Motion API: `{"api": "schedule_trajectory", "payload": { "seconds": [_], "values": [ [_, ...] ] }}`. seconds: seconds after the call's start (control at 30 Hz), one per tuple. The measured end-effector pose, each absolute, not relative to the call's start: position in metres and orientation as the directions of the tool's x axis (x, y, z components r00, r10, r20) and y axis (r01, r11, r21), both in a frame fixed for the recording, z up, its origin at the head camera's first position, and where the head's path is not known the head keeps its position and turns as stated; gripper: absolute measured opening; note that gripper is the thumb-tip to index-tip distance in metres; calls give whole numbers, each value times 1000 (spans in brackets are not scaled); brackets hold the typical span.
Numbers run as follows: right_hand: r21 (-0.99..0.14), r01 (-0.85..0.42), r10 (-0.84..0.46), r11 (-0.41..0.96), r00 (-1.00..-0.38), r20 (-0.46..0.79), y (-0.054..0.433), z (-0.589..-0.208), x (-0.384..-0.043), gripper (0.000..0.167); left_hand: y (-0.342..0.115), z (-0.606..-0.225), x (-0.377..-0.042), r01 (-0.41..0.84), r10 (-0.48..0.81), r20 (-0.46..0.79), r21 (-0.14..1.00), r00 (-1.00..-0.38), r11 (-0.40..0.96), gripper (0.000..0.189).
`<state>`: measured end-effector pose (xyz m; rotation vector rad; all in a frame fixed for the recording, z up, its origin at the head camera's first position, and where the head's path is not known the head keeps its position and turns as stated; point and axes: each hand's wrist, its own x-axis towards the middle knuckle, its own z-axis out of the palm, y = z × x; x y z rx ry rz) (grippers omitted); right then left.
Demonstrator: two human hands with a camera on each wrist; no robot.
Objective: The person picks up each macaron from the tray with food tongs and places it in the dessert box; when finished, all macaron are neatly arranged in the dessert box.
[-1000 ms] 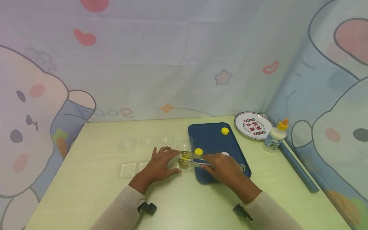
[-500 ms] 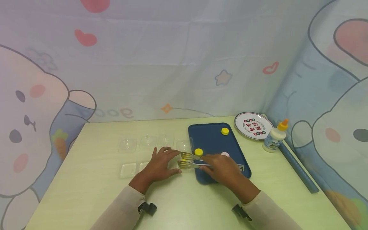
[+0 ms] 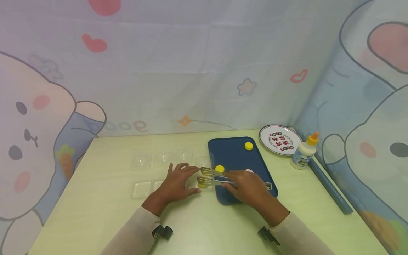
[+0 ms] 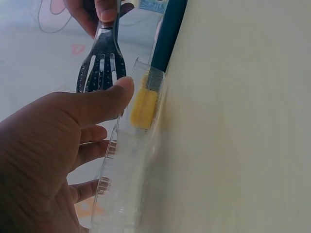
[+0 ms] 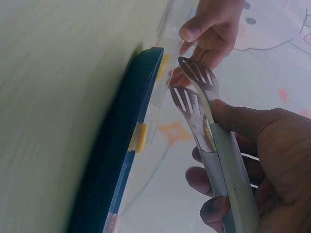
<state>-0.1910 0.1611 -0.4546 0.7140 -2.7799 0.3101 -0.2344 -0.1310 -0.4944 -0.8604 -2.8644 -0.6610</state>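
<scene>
My right hand (image 3: 247, 186) grips metal tongs (image 5: 232, 170) with slotted, fork-like ends. Those ends stand a little apart with nothing between them, just above the right end of a clear plastic box (image 4: 119, 179). Inside that end sits a yellow macaron-like round (image 4: 144, 109). My left hand (image 3: 178, 182) spreads over the box, thumb on the near side and fingertips (image 4: 104, 148) at its upper edge. Beside the box, a dark blue tray (image 3: 231, 152) bears yellow rounds (image 3: 219, 169) and a pink one (image 3: 249, 171), partly behind my right hand.
Clear domed plastic compartments (image 3: 141, 162) lie in a row behind the left hand, their right end overlapping the tray. At the back right are a printed white plate (image 3: 277, 148), a glue bottle (image 3: 303, 154) with an orange tip, and a long blue bar (image 3: 331, 187).
The yellow round that was between the tongs' ends now lies lower, in the box below them. Both hands have stayed nearly in place.
</scene>
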Motion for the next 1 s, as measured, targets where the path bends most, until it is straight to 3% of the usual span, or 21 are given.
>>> {"api": "schedule_trajectory", "payload": {
  "seconds": [0.63,1.0],
  "values": [
    [-166,-460,-342,872,-816,465,193,-464,-195,37,-175,-489,-225,519,466,231,322,-854,792,75],
    [-251,-359,-233,899,-877,421,207,-472,-201,36,-189,-491,-224,511,448,249,347,-859,786,76]
  ]
}}
